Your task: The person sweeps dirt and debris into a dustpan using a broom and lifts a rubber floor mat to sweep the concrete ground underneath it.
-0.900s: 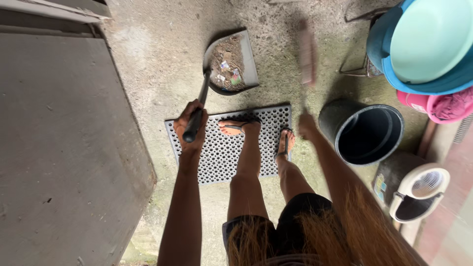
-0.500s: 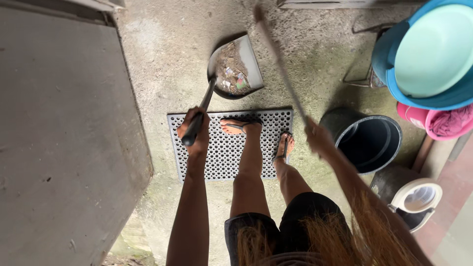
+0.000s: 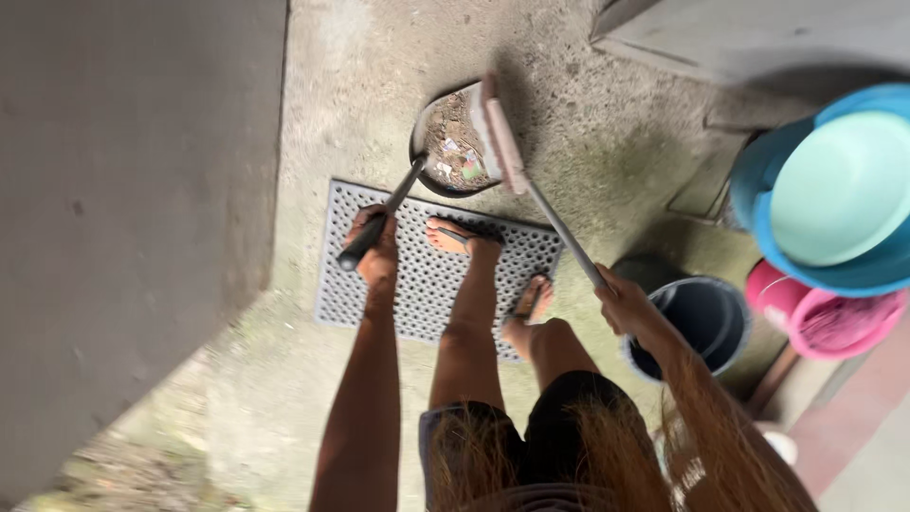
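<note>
My left hand [image 3: 377, 248] grips the black handle of a dark dustpan [image 3: 447, 142] that rests on the concrete floor and holds dirt and small scraps. In my right hand [image 3: 626, 301] is the grey stick of a broom, whose pale brush head [image 3: 500, 134] lies across the right edge of the dustpan. My feet in sandals stand on a grey perforated rubber mat [image 3: 422, 284] just behind the dustpan.
A dark bucket [image 3: 699, 322] stands by my right hand. Stacked blue and pale green basins [image 3: 834, 204] and a pink basket [image 3: 825, 318] sit at the right. A grey wall [image 3: 123, 209] fills the left; a concrete step [image 3: 758, 38] is at top right.
The broom head swung from the right to the dustpan's edge. The view shifted, so the dustpan and mat now sit nearer the frame's middle. My left hand kept its grip.
</note>
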